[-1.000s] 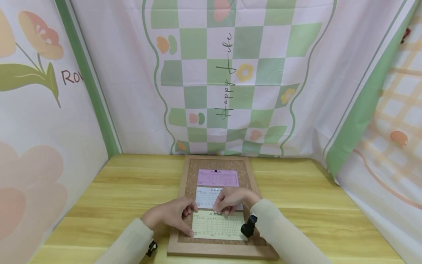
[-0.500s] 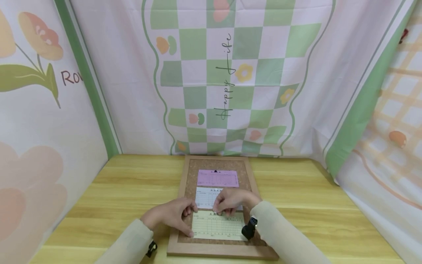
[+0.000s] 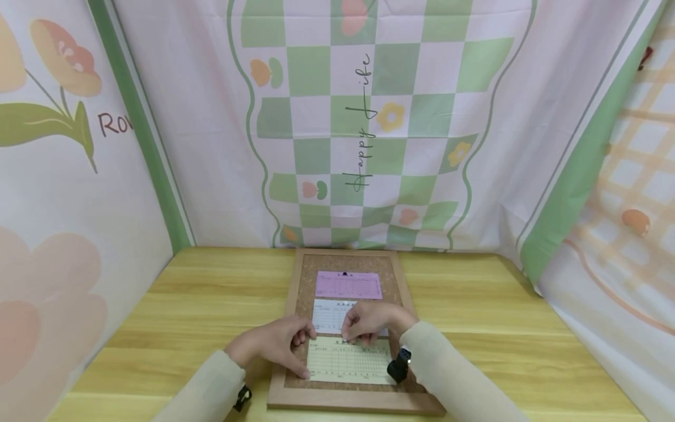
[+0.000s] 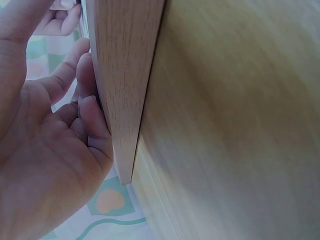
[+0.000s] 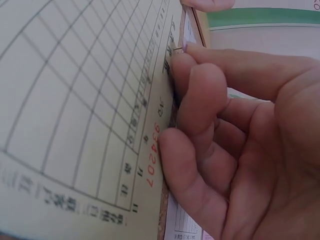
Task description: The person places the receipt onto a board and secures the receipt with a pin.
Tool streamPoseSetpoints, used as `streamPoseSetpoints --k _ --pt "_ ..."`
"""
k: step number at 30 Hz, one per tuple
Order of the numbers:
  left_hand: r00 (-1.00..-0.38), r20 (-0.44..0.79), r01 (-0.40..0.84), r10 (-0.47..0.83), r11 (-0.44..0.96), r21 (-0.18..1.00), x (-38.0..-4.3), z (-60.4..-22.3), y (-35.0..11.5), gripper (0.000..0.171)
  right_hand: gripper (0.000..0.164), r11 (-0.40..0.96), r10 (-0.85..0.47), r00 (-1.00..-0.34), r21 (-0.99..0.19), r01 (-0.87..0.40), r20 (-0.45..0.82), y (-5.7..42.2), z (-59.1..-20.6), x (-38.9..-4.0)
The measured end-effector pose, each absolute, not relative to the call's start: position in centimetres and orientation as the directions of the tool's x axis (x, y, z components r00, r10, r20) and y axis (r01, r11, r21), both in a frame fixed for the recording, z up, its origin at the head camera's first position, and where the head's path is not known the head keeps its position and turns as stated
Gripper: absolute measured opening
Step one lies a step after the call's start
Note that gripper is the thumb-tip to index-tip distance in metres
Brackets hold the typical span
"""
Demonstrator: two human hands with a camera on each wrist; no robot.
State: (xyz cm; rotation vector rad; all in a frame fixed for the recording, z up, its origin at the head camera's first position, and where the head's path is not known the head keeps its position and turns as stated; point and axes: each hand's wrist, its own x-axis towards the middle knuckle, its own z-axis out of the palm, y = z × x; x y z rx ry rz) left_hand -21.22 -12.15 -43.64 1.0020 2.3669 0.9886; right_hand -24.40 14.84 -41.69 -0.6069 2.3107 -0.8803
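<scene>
A pale yellow printed form slip (image 3: 348, 362) lies on the near part of a wood-framed corkboard (image 3: 355, 401). At its top edge, near the middle, my right hand (image 3: 369, 319) pinches a small light-coloured push pin (image 5: 184, 46) between thumb and index finger; a bit of its metal needle shows at the paper. My left hand (image 3: 274, 343) rests at the slip's left side, thumb at the lower left corner and fingers near the upper left one. The left wrist view shows that hand's palm (image 4: 55, 145) beside the frame, some fingers bent.
A white slip (image 3: 327, 316), partly hidden by my right hand, and a purple slip (image 3: 348, 285) lie farther up the board. A black push pin (image 3: 345, 274) sits at the purple slip's top. Beneath is a wooden table (image 3: 211, 299), with a patterned curtain (image 3: 311, 117) behind.
</scene>
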Motion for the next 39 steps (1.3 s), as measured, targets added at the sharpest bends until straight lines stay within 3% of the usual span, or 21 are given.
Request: streamPoseSetpoints --k 39 --pt "-0.669 -0.077 0.464 0.739 0.497 0.734 -21.36 -43.8 -12.23 0.058 0.014 0.754 -0.533 -0.769 -0.611 -0.24 -0.355 14.03 -41.37 -23.82"
